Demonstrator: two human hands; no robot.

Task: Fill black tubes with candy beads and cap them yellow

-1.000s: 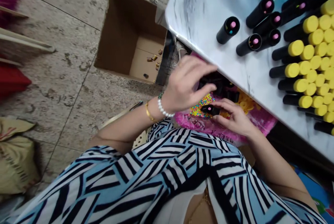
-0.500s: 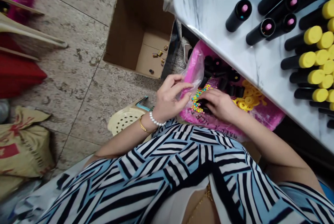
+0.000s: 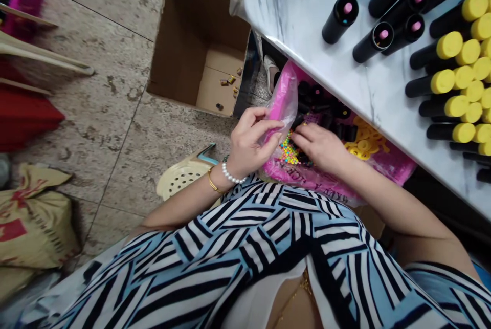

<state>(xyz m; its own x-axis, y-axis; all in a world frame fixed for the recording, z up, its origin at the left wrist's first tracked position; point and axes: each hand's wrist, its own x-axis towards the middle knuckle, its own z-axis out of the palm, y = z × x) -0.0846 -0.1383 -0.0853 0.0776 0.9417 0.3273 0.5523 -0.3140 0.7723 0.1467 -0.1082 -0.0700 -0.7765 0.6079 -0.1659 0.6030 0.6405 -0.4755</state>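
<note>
My left hand (image 3: 251,142) pinches the edge of a clear plastic bag (image 3: 288,106) at the left rim of a pink basket (image 3: 282,92). Inside the bag lies a heap of small multicoloured beads (image 3: 288,152). Over the heap, my right hand (image 3: 324,149) reaches down with curled fingers. Its fingertips are partly hidden among the beads and dark pieces, so what they hold cannot be made out. Black tube parts (image 3: 337,109) fill the back of the basket. Yellow ring-shaped pieces (image 3: 362,145) lie to the right of my right hand.
A marbled white table (image 3: 299,22) overhangs the basket, bearing black tubes with pink tips (image 3: 341,19) and rows of yellow-capped black tubes (image 3: 447,81). Left of it stands an open cardboard box (image 3: 184,37) with a few small pieces inside. A cream perforated stool (image 3: 182,178) and tied sack (image 3: 34,216) are at left.
My right hand has shifted slightly up and its fingers have moved away from the beads' left side, showing more of the heap. My left hand keeps its grip. The view has shifted slightly.
</note>
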